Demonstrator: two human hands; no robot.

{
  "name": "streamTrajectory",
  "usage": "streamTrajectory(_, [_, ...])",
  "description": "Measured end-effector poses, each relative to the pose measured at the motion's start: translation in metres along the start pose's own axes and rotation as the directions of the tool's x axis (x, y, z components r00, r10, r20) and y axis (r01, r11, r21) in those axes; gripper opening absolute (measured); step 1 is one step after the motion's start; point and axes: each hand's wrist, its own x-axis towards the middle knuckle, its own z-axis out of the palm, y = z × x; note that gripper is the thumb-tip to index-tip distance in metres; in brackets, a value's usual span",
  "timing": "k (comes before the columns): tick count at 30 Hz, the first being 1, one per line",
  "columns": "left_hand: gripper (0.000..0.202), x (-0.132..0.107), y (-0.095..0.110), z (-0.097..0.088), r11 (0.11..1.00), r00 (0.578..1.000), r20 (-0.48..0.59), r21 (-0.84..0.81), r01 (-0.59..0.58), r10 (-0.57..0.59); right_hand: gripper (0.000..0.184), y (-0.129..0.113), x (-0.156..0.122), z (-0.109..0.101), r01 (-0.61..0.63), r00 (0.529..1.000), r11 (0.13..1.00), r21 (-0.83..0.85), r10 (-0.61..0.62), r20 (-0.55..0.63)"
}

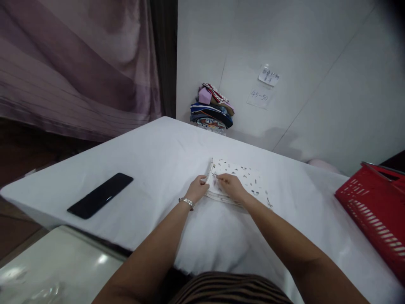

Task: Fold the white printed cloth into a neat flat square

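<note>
A small folded white cloth (pixel 247 179) with a dark printed pattern lies on the white-covered table (pixel 152 169). My left hand (pixel 198 188), with a bracelet on the wrist, pinches the cloth's left edge. Beside it, my right hand (pixel 232 186) rests on the cloth, its fingers closed on the same edge. Both arms reach forward from the bottom of the view.
A black phone (pixel 100 195) lies flat on the table at the left. A stack of folded colourful clothes (pixel 211 109) sits against the wall at the back. A red plastic basket (pixel 376 207) stands at the right edge. Curtain hangs at the left.
</note>
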Motion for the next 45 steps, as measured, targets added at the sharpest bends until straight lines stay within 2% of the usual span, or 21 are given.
streamTrajectory(2, [0.041,-0.001,0.0,0.0,1.0,1.0,-0.001,0.017,-0.013,0.013,0.028,0.006,0.023,0.0,-0.031,0.999,0.998,-0.059,0.03,-0.016])
streamTrajectory(5, [0.03,-0.002,0.0,0.001,0.999,1.0,0.0,0.023,-0.027,0.027,0.03,0.01,0.052,0.005,-0.027,0.998,0.989,-0.145,0.034,0.043])
streamTrajectory(10, [0.01,-0.003,0.0,0.001,0.993,0.996,-0.051,0.1,-0.067,0.072,0.025,0.005,0.073,0.005,0.124,0.968,0.946,-0.298,-0.049,0.246])
streamTrajectory(14, [0.009,-0.004,0.002,0.001,0.989,0.997,-0.046,0.139,-0.053,0.06,0.022,0.004,0.077,0.0,0.225,0.937,0.899,-0.377,-0.093,0.338])
streamTrajectory(19, [0.008,-0.004,0.002,0.001,0.992,0.998,-0.032,0.116,-0.057,0.061,0.02,0.006,0.081,-0.003,0.265,0.913,0.869,-0.417,-0.088,0.397])
streamTrajectory(25, [0.006,-0.007,0.007,-0.001,0.992,0.999,0.001,0.121,-0.042,0.043,0.019,0.006,0.084,-0.004,0.343,0.909,0.86,-0.378,-0.202,0.364])
streamTrajectory(32, [0.006,-0.007,0.006,-0.001,0.989,0.999,0.005,0.136,-0.053,0.053,0.026,0.01,0.087,0.0,0.355,0.895,0.87,-0.342,-0.211,0.394])
streamTrajectory(37, [0.006,-0.008,0.006,-0.001,0.988,0.999,0.005,0.144,-0.054,0.054,0.022,0.008,0.09,-0.002,0.426,0.853,0.815,-0.393,-0.218,0.474])
streamTrajectory(41, [0.006,-0.009,0.005,0.0,0.988,0.998,0.011,0.147,-0.057,0.056,0.019,0.009,0.086,-0.006,0.487,0.842,0.775,-0.404,-0.291,0.455])
streamTrajectory(45, [0.005,-0.01,0.006,0.0,0.985,0.998,0.007,0.163,-0.062,0.062,0.02,0.011,0.082,-0.009,0.521,0.831,0.771,-0.367,-0.36,0.423])
